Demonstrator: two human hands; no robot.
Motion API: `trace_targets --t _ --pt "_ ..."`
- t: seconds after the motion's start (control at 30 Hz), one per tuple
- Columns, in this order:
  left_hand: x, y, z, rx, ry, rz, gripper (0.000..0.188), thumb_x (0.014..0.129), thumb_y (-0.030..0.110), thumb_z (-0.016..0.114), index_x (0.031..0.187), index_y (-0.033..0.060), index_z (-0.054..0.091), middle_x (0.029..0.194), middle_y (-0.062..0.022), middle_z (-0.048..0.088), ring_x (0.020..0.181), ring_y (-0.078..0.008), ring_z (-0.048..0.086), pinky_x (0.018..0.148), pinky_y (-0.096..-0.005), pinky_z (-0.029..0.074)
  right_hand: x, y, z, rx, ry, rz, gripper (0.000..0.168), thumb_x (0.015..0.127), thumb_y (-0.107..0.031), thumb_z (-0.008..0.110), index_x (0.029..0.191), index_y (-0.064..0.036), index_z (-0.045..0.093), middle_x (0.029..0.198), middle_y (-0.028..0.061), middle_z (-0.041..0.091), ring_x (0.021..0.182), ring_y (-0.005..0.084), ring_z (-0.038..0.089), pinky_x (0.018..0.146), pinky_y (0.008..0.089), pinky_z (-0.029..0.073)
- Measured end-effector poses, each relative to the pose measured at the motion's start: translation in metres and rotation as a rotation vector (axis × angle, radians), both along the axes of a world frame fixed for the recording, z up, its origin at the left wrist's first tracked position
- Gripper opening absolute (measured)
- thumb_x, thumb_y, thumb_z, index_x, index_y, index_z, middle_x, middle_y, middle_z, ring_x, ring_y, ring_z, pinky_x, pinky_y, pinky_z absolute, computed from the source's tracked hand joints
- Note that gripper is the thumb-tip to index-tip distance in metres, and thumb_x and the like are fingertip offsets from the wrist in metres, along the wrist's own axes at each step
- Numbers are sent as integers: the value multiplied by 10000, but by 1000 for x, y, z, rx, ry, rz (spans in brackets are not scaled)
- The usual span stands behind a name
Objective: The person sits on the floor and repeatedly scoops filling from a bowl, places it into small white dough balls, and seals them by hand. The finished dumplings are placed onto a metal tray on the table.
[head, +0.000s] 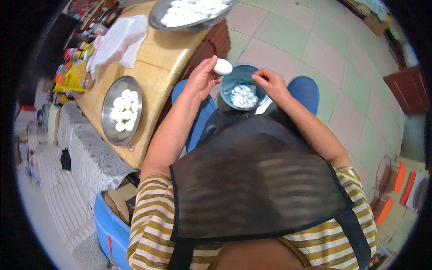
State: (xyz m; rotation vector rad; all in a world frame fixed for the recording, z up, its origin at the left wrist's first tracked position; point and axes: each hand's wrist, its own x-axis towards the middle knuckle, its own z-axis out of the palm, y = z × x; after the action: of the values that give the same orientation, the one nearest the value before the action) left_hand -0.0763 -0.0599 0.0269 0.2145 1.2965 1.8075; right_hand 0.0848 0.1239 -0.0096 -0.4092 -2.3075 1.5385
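Note:
My left hand (202,78) holds a white egg (223,66) between thumb and fingers, beside the rim of a blue-grey bucket (239,75). White eggshell pieces (244,96) lie at the bottom of the bucket, which stands on the floor between my feet. Over the bucket's right rim is my right hand (270,81), its fingertips drawn together; whether they pinch a bit of shell cannot be seen. On the table to the left, a steel bowl (114,136) holds several smooth white eggs (127,103). A larger metal basin (156,20), full of white eggs (194,12), sits at the table's far end.
The wooden table (162,57) has a rounded edge along my left. A white cloth or plastic sheet (119,40) and a yellow packet (75,77) lie on its far side. Below left is a blue container (113,216). A reddish-brown wooden stool or board (408,90) is at the right.

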Motion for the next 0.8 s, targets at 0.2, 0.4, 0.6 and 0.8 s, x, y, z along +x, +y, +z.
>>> trace_targets --t 0.2,0.4,0.6,0.8 --pt "53 23 -39 196 -411 -29 385 917 406 536 1112 74 537 1020 -70 608 853 -175 584 566 -231 452 5 -17 12 -491 163 68 213 873 -184 636 1014 -26 625 862 3 614 774 71 554 689 222 464" --pt "62 21 -51 208 -296 -32 380 955 306 489 1252 70 473 1132 -91 574 936 -202 584 598 -238 479 6 -19 -18 -430 172 55 262 842 -138 662 1074 -26 617 952 32 622 848 99 589 759 255 488" --pt "66 21 -55 110 16 -106 403 942 155 500 1323 59 409 1171 -79 551 1023 -169 564 721 -271 521 -2 -13 -27 -247 131 19 217 802 -117 682 999 -33 644 927 55 585 820 124 598 742 258 488" --pt "63 25 -55 84 274 -48 471 851 21 604 1288 42 430 1127 -74 549 1019 -153 551 784 -274 509 -2 -11 -16 -93 181 65 219 810 -115 682 1009 -37 634 950 36 568 834 114 576 734 248 475"
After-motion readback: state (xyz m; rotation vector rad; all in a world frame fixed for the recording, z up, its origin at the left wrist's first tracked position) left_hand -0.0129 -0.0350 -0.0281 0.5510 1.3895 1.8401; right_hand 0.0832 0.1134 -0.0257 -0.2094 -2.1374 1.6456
